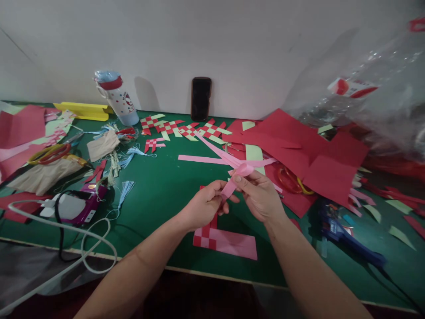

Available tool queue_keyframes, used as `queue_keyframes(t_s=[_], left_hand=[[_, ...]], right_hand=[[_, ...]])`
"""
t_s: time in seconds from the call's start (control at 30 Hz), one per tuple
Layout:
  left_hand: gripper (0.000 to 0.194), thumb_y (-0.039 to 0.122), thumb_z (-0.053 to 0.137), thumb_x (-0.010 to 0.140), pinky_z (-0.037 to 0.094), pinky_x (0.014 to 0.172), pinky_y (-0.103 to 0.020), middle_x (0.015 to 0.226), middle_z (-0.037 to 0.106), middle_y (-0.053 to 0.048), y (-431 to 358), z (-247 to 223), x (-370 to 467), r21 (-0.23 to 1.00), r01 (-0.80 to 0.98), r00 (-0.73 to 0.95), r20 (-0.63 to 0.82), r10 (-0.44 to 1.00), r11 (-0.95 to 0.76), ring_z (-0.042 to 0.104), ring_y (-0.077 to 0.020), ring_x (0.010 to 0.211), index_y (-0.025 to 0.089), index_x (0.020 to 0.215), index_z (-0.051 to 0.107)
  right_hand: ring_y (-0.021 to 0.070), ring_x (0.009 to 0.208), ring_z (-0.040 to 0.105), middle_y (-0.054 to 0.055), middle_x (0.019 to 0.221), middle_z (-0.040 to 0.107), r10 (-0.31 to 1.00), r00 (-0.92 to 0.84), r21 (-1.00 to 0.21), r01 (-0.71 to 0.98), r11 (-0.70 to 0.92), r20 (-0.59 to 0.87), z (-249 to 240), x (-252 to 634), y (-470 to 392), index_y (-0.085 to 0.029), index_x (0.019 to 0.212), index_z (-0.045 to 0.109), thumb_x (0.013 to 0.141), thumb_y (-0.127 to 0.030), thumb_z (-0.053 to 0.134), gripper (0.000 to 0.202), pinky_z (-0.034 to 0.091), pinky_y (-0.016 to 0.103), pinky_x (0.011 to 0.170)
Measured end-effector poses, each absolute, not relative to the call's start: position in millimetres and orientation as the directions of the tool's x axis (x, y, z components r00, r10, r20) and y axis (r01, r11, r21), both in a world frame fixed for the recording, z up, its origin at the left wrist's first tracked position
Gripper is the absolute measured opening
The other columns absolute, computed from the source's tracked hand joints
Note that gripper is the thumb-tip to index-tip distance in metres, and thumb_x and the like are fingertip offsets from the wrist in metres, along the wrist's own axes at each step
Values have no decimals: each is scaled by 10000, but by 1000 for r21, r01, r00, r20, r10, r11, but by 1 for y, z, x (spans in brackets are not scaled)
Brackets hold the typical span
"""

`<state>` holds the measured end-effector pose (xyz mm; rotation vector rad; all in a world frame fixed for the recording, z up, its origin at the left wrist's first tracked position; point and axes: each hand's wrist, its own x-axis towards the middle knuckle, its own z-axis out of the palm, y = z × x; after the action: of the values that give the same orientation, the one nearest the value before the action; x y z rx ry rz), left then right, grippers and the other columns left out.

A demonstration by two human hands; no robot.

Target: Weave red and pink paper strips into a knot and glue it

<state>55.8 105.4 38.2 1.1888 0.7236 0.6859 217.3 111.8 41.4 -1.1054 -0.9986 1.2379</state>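
A looped pink paper strip (229, 188) is held between both hands above the green table. My left hand (207, 201) pinches its lower end, and my right hand (257, 192) grips the curled upper part between thumb and fingers. Below them, near the table's front edge, lies a woven red and pink paper piece (232, 243), partly hidden by my left hand. Loose pink strips (202, 159) spread out on the table just beyond my hands.
Small woven pieces (169, 128) line the wall beside an upright phone (201, 98). A bottle (117, 97), tassels (125, 192), scissors (49, 154) and a white cable (96, 235) lie left. Red paper (282, 141) and a blue glue gun (348, 241) are right.
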Motion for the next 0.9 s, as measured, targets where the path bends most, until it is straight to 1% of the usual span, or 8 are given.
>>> queue_keyframes(t_s=[0.17, 0.37, 0.53, 0.67, 0.8, 0.9], left_hand=[[268, 71, 319, 911, 432, 602, -232, 1049, 647, -86, 105, 38, 56, 976, -35, 623, -145, 769, 213, 509, -66, 616, 152, 1058, 529], [371, 21, 298, 858, 454, 618, -235, 1089, 639, -78, 106, 37, 55, 991, 9, 643, -109, 758, 136, 530, -69, 636, 161, 1119, 519], [408, 10, 287, 841, 464, 613, -235, 1088, 630, -77, 105, 36, 55, 991, 12, 646, -110, 755, 134, 530, -71, 639, 162, 1147, 510], [385, 16, 295, 839, 454, 586, -229, 1068, 620, -79, 105, 37, 56, 988, -1, 646, -116, 755, 152, 517, -69, 622, 157, 1126, 510], [296, 61, 321, 860, 398, 524, -211, 951, 615, -46, 106, 39, 56, 989, -5, 638, -110, 762, 147, 450, -58, 556, 158, 1036, 538], [267, 74, 340, 844, 363, 506, -207, 897, 606, -25, 106, 41, 56, 986, -4, 616, -129, 777, 167, 421, -56, 538, 160, 977, 554]], right_hand=[[85, 569, 423, -42, 643, 527, 983, 179, -976, -207, 70, 33, 37, 221, 115, -215, 717, 660, 667, -394, 832, 254, 382, 228, 507], [84, 552, 420, -52, 598, 503, 968, 243, -979, -170, 110, 66, 33, 221, 114, -210, 700, 632, 713, -382, 807, 246, 372, 222, 505], [82, 531, 423, -55, 583, 503, 960, 267, -981, -144, 126, 84, 36, 219, 114, -207, 681, 613, 698, -405, 814, 283, 370, 225, 498], [83, 520, 435, -54, 580, 515, 958, 270, -983, -127, 133, 95, 36, 218, 114, -208, 687, 606, 694, -425, 811, 299, 378, 228, 497], [85, 509, 451, -53, 570, 533, 955, 278, -986, -97, 133, 102, 35, 218, 113, -207, 716, 609, 712, -428, 798, 291, 383, 227, 493], [91, 512, 467, -49, 570, 550, 953, 282, -988, -66, 137, 113, 34, 217, 112, -206, 739, 612, 735, -422, 783, 276, 392, 230, 499]])
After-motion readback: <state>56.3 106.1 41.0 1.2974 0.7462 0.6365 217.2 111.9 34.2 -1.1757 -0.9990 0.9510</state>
